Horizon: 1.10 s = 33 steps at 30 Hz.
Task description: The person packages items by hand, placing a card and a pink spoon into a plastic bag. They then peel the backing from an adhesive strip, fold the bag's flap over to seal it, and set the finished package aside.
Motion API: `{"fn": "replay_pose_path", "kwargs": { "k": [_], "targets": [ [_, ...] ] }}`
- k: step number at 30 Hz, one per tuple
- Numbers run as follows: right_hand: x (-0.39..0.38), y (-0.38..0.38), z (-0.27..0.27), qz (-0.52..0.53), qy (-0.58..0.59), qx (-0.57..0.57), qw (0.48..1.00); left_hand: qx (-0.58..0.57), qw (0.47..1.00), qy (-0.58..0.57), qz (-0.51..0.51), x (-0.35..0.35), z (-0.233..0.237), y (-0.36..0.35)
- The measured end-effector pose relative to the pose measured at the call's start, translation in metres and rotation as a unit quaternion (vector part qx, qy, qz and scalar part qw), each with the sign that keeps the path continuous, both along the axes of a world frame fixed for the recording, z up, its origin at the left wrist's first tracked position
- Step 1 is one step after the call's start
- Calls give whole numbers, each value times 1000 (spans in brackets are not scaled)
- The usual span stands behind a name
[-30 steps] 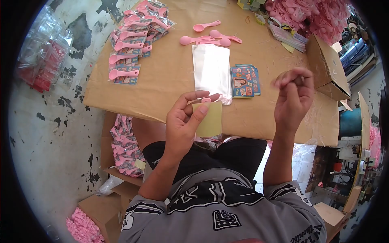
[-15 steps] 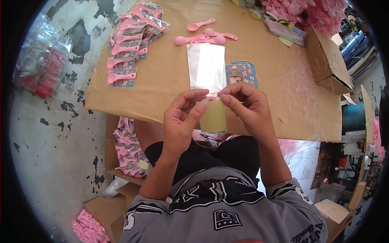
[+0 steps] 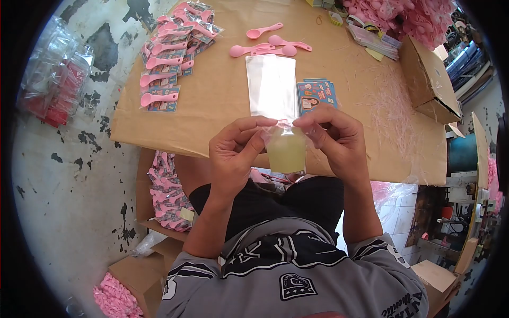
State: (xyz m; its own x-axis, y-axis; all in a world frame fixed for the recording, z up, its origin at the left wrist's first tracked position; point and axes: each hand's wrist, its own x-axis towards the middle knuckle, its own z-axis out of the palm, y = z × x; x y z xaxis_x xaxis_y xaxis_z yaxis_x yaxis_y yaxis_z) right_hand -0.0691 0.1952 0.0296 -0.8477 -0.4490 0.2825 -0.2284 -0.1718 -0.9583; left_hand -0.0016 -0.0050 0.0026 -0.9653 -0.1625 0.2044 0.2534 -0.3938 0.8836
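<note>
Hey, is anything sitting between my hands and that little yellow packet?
Nothing visible does. The left hand and the right hand both pinch the top edge of the yellow packet directly, one at each upper corner.

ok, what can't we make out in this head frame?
Head view, all four:
1. Far face of the yellow card in the clear bag: turned away, only the plain side shows.
2. Bag mouth: covered by fingers of the left hand and right hand.
3. Print on the blue cards: too small.
4. Pink pile, top right: cut by the lens edge.
</note>
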Motion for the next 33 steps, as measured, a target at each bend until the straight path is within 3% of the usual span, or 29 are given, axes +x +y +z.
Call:
{"fn": "replay_pose_path", "kwargs": {
  "k": [8, 11, 14, 17, 20, 23, 27, 31, 33],
  "targets": [
    [-4, 4, 0, 37, 63, 9, 997, -68, 996, 59, 10, 3, -17, -13],
    [-2, 4, 8, 33, 75, 32, 996, -20, 999, 35, 9, 3, -9, -9],
    [-5, 5, 11, 39, 158, 52, 985, 60, 997, -2, -46, 4, -1, -13],
    [3, 3, 9, 19, 64, 69, 995, -33, 999, 5, -23, 5, -4, -11],
    [0, 5, 0, 1, 80, 106, 991, -21, 1000, -8, -21, -1, -7, -8],
    [10, -4, 6, -29, 0, 33, 999, 28, 998, -38, -38, 1, 2, -8],
    [12, -3, 9, -21, 4, 25, 999, -13, 998, -4, -60, 4, 11, -12],
    [4, -4, 9, 64, -34, -22, 997, -88, 996, 18, 17, 12, 30, -6],
    [10, -15, 6, 57, -57, 14, 997, -119, 991, 55, 20, 15, 29, -6]
  ]
}}
